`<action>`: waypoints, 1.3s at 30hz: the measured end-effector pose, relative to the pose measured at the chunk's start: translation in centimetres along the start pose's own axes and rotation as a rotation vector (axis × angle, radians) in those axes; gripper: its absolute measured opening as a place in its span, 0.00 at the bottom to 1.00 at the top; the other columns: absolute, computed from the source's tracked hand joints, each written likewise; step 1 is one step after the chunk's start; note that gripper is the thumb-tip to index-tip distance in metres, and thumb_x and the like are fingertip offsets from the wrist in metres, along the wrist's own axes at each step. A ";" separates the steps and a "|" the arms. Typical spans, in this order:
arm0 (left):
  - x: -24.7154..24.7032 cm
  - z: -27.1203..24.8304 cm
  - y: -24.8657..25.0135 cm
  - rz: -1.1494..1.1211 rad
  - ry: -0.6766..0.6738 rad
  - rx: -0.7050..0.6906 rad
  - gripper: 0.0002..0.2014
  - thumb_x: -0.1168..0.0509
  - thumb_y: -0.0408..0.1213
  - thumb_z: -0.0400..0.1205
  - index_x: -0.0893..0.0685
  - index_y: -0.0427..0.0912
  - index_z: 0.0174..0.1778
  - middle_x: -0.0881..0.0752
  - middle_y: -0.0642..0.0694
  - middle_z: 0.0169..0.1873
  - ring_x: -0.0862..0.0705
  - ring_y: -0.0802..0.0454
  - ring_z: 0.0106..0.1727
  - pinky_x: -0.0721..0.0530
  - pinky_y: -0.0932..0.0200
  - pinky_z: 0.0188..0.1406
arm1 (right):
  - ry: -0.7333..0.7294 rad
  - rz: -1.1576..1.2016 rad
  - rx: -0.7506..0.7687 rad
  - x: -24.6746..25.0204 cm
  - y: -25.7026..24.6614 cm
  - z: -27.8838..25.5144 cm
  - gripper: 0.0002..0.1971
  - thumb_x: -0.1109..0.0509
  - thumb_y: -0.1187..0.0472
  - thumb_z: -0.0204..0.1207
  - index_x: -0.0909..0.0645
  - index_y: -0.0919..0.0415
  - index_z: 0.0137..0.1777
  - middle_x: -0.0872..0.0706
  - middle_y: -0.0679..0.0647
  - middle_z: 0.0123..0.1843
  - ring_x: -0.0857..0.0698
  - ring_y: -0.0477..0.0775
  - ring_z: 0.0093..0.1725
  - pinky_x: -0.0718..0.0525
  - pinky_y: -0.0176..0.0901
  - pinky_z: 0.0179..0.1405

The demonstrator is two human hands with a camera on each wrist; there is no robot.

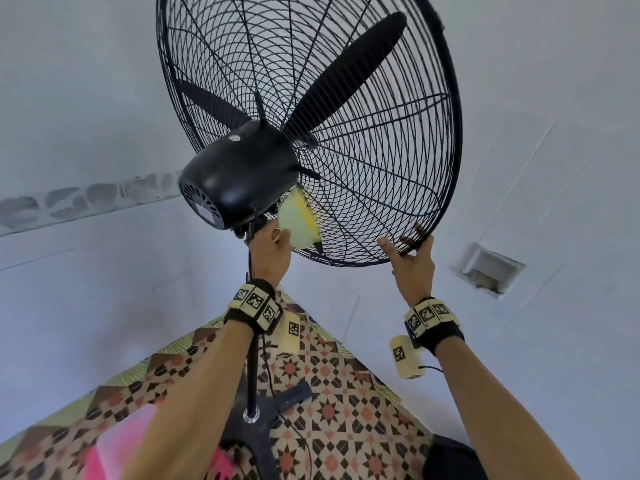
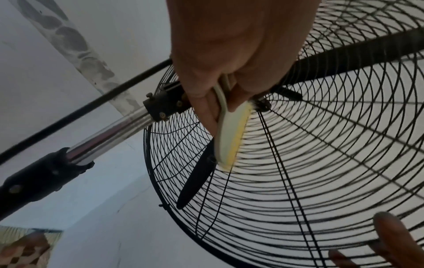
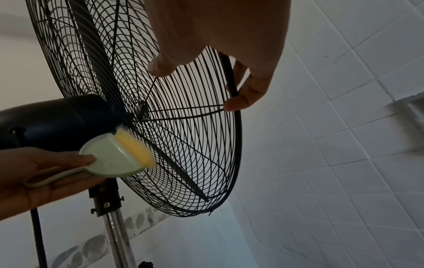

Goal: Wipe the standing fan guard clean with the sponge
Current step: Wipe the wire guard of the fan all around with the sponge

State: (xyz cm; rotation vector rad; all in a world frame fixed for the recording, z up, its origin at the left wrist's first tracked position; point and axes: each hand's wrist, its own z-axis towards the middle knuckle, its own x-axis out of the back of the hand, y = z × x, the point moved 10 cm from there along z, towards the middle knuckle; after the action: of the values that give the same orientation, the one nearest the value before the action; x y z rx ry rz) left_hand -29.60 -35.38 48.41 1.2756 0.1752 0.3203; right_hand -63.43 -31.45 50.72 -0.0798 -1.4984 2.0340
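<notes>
Black wire fan guard (image 1: 363, 140), steadied at its lower right rim by the curled right hand (image 1: 414, 263), is best wiped with the yellow pale-green-backed sponge (image 1: 298, 221), gripped in the left hand (image 1: 272, 251) near the black motor housing (image 1: 239, 174), pressed lightly along the wires.

The fan guard (image 1: 363, 133) runs off the top edge of the head view, so its upper rim cannot be seen. The motor housing (image 1: 239, 174) covers the guard's centre there, and part of the sponge (image 1: 299, 223) sits behind it. The sponge's yellow face is smeared by blur in all three views. In the left wrist view the left hand (image 2: 229, 45) is cut off at the top edge and hides the sponge's handle loop. The right hand (image 3: 218, 32) is cropped at the top of the right wrist view, with some fingers (image 3: 238, 72) behind the rim. The stand's base (image 1: 249, 441), at the bottom centre, is half hidden by the left forearm.
</notes>
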 end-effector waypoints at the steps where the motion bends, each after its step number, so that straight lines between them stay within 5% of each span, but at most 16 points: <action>1: -0.3 0.1 -0.2 0.036 -0.003 -0.002 0.13 0.36 0.40 0.84 0.14 0.44 0.62 0.10 0.45 0.54 0.10 0.42 0.57 0.08 0.39 0.54 | 0.002 -0.004 -0.001 0.0 -0.1 0.1 0.46 0.21 0.24 0.64 0.33 0.44 0.75 0.12 0.48 0.64 0.08 0.55 0.49 0.08 0.63 0.53; 3: -1.3 -0.1 0.1 -0.018 -0.056 0.015 0.12 0.36 0.41 0.83 0.14 0.45 0.60 0.10 0.44 0.54 0.09 0.46 0.54 0.08 0.38 0.54 | 0.011 -0.001 -0.001 0.2 -0.2 0.1 0.45 0.20 0.25 0.65 0.33 0.45 0.75 0.13 0.47 0.65 0.08 0.56 0.49 0.08 0.64 0.53; 6: -1.5 -1.2 1.2 -0.238 -0.123 0.063 0.11 0.35 0.28 0.88 0.16 0.41 0.66 0.10 0.47 0.56 0.10 0.56 0.56 0.08 0.56 0.54 | 0.013 0.006 -0.014 0.3 0.1 0.0 0.45 0.20 0.30 0.68 0.33 0.50 0.77 0.10 0.52 0.53 0.09 0.61 0.44 0.08 0.66 0.49; 8: -0.4 -1.4 0.2 -0.263 -0.069 0.086 0.11 0.36 0.26 0.88 0.15 0.40 0.64 0.10 0.47 0.56 0.10 0.55 0.57 0.09 0.60 0.52 | 0.005 0.010 0.000 0.1 0.2 -0.2 0.42 0.20 0.29 0.68 0.33 0.47 0.75 0.10 0.49 0.55 0.09 0.54 0.42 0.08 0.65 0.50; 11: 0.3 -1.2 -1.5 -0.129 0.030 0.107 0.09 0.34 0.30 0.87 0.15 0.46 0.59 0.11 0.42 0.56 0.11 0.43 0.59 0.07 0.47 0.54 | 0.000 0.011 0.031 0.0 -0.1 -0.2 0.38 0.20 0.26 0.66 0.34 0.39 0.68 0.12 0.47 0.63 0.08 0.52 0.47 0.08 0.63 0.52; 15: -2.0 -0.2 -3.3 -0.023 -0.031 0.089 0.13 0.35 0.38 0.84 0.14 0.40 0.63 0.11 0.42 0.55 0.11 0.39 0.59 0.09 0.34 0.56 | 0.013 0.012 0.019 0.1 0.2 -0.1 0.38 0.21 0.24 0.64 0.35 0.34 0.68 0.14 0.43 0.64 0.09 0.56 0.52 0.08 0.64 0.54; 20: -2.9 -2.4 -0.6 -0.227 -0.179 0.084 0.14 0.34 0.29 0.88 0.16 0.39 0.71 0.12 0.37 0.65 0.13 0.45 0.66 0.09 0.49 0.60 | 0.017 -0.012 0.009 -0.1 1.1 0.2 0.39 0.22 0.22 0.64 0.34 0.34 0.69 0.09 0.55 0.58 0.08 0.62 0.48 0.08 0.64 0.54; 23: -0.9 -1.4 -1.8 -0.271 -0.045 0.118 0.11 0.34 0.28 0.88 0.15 0.42 0.64 0.12 0.38 0.62 0.11 0.46 0.62 0.08 0.52 0.57 | 0.014 -0.021 0.030 -0.1 0.7 0.3 0.39 0.23 0.22 0.64 0.35 0.36 0.68 0.09 0.58 0.58 0.10 0.56 0.43 0.08 0.61 0.54; 26: -0.8 -0.5 -2.5 -0.110 0.013 0.127 0.07 0.34 0.34 0.86 0.14 0.45 0.58 0.10 0.39 0.59 0.10 0.42 0.59 0.07 0.42 0.56 | 0.013 -0.037 0.033 -0.1 0.5 0.3 0.40 0.23 0.21 0.64 0.35 0.37 0.67 0.08 0.63 0.56 0.10 0.56 0.41 0.09 0.60 0.53; 28: -2.1 -0.5 -2.5 -0.069 -0.036 0.113 0.12 0.34 0.35 0.85 0.14 0.41 0.63 0.10 0.39 0.59 0.11 0.41 0.61 0.08 0.38 0.56 | 0.019 -0.037 0.025 -0.1 0.7 0.3 0.40 0.24 0.21 0.63 0.35 0.37 0.67 0.09 0.59 0.57 0.09 0.59 0.45 0.09 0.61 0.54; 31: -3.1 -1.3 -0.8 -0.193 -0.137 0.069 0.14 0.34 0.29 0.88 0.17 0.35 0.70 0.12 0.37 0.64 0.12 0.43 0.65 0.08 0.48 0.58 | 0.035 -0.024 0.030 0.1 0.9 0.3 0.39 0.23 0.22 0.65 0.34 0.37 0.68 0.11 0.49 0.61 0.08 0.58 0.44 0.08 0.61 0.52; 36: -1.0 -0.4 -2.6 -0.252 -0.072 0.116 0.16 0.35 0.26 0.88 0.17 0.36 0.72 0.13 0.36 0.65 0.12 0.42 0.66 0.09 0.51 0.58 | 0.008 -0.028 0.041 -0.2 0.7 0.2 0.38 0.23 0.23 0.65 0.34 0.38 0.68 0.08 0.61 0.57 0.08 0.57 0.44 0.11 0.43 0.44; 39: -1.9 -0.3 -2.9 -0.156 -0.050 0.109 0.14 0.36 0.26 0.87 0.16 0.35 0.69 0.12 0.35 0.63 0.13 0.37 0.66 0.08 0.52 0.54 | 0.021 -0.025 0.042 -0.1 0.5 0.1 0.37 0.22 0.24 0.66 0.35 0.37 0.67 0.10 0.55 0.60 0.08 0.60 0.47 0.09 0.54 0.52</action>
State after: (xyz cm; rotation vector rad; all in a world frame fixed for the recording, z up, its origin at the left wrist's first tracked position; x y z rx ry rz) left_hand -31.11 -36.47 45.43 1.3676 0.2507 0.1462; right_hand -63.59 -31.72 50.25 -0.0652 -1.4355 2.0375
